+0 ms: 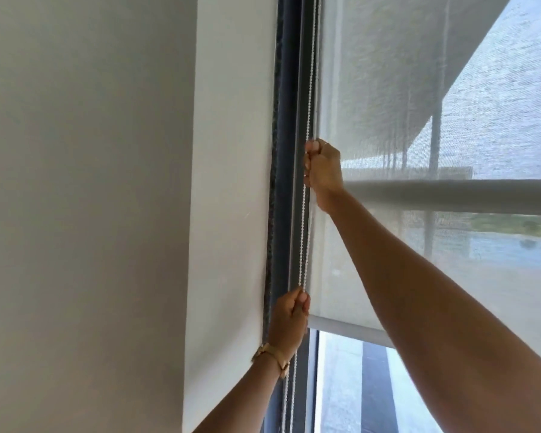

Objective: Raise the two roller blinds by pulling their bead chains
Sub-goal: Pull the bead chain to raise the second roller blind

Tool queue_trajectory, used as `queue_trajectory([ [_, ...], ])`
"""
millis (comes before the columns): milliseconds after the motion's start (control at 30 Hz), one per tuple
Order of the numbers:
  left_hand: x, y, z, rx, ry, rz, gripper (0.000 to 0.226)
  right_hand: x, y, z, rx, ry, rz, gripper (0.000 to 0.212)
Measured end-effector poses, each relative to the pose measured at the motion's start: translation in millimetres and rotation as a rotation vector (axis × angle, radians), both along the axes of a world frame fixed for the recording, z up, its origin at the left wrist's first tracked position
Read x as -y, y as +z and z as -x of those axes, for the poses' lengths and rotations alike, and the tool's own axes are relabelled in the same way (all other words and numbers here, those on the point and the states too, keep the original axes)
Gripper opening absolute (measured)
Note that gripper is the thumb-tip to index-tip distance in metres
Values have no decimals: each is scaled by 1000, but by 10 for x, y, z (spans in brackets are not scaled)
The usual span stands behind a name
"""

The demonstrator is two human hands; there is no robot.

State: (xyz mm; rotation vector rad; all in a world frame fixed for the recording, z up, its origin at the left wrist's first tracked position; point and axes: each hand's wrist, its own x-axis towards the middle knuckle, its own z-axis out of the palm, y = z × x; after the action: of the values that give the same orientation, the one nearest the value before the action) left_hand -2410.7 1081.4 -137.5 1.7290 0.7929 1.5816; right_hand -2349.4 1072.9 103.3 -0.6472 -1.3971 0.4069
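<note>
Both your hands are fisted on the bead chain [308, 214]: right hand [322, 170] high, left hand [289, 320] low. The sheer blind [372, 276] hangs just beside them, against the dark window frame [286, 151].

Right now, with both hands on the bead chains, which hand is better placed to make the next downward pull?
Right. The right hand grips the bead chains high up, with a long run of chain below. The left hand is low, near the sheer blind's bottom bar, probably near its stroke's end.

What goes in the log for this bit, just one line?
step: raising blinds | right hand: gripping white bead chain high | left hand: gripping chain low | sheer white roller blind: bottom bar partly up
</note>
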Motion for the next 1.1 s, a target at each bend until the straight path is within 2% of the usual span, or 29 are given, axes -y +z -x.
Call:
queue_trajectory([
  [100, 52, 27, 102, -242, -30, -15, 33, 24, -168, -36, 79, -96, -34, 33],
  [167, 50, 126, 154, -300, -27, 25, 31, 56, -286, -46, 86, -109, -35, 33],
  [300, 70, 778, 184, -48, -75, 60, 45, 60, -558, -59, 78, -89, -103, 32],
  [400, 68, 1363, 185, 81, -122, 3, 57, -2, -791, -90, 61, -130, -57, 25],
  [600, 150, 2128, 86, 83, -154, -84, 54, -59, -1436, -75, 23, -80, 25, 33],
  [733, 189, 2320, -28, 103, -211, -54, 48, -54, -1902, -42, 0, -52, 119, 30],
  [867, 142, 2304, -171, 317, -156, -63, 31, -19, -2231, -55, -40, -20, 204, 35],
  [933, 79, 2245, -213, 396, -142, -72, 32, -8, -2302, -67, -26, -27, 207, 36],
  [1000, 27, 2201, -236, 424, -109, -134, 35, -2, -2302, -74, -12, -17, 216, 37],
  [1100, -74, 2193, -221, 363, 68, -316, 34, 19, -2185, -52, 19, 113, 341, 34],
])
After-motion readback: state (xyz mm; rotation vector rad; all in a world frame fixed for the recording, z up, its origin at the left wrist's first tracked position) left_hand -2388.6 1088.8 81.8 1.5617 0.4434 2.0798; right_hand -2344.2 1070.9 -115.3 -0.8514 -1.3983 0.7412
